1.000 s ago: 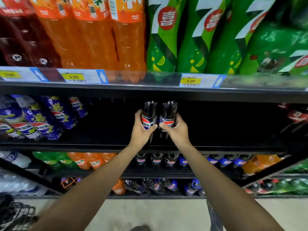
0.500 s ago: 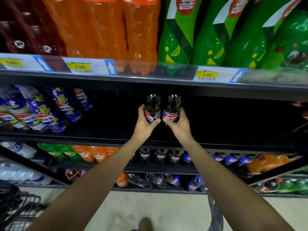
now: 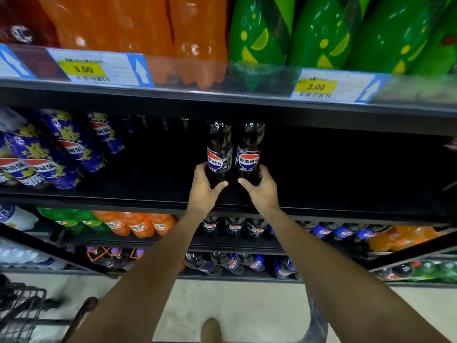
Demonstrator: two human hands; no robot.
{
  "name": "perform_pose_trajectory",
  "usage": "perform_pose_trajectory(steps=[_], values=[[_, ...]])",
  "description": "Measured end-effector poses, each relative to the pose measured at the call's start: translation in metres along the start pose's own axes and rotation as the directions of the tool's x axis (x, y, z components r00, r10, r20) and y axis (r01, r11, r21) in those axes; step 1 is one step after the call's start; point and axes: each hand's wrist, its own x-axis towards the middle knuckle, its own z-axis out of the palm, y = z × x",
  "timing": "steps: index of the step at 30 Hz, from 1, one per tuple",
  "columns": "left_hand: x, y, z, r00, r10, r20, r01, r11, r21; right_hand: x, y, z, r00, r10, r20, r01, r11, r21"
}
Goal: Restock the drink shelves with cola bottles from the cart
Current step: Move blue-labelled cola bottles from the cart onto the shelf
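Your left hand [image 3: 203, 188] clamps the left cola bottle [image 3: 220, 151], right hand [image 3: 262, 191] the right cola bottle [image 3: 250, 152]. Bare shelf [image 3: 346, 194] lies either side of your fingers.

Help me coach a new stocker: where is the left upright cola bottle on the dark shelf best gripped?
Grip the left cola bottle on its lower body, below the label, from the front and its open left side, as the left hand does. The right cola bottle stands close on the other side, and the upper shelf overhangs its top.
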Motion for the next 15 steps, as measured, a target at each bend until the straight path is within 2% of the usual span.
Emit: perform_pose_trajectory(steps=[5,15], values=[[0.023,-0.009,0.006,0.994,0.070,-0.088,-0.060,0.991,0.118,0.023,0.004,0.018,0.993,-0.098,-0.073,0.094,0.994,-0.054],[0.099,-0.015,0.013,0.964,0.075,-0.256,-0.015,0.973,0.231,0.093,-0.006,0.059,0.977,-0.168,-0.135,0.151,0.980,-0.126]])
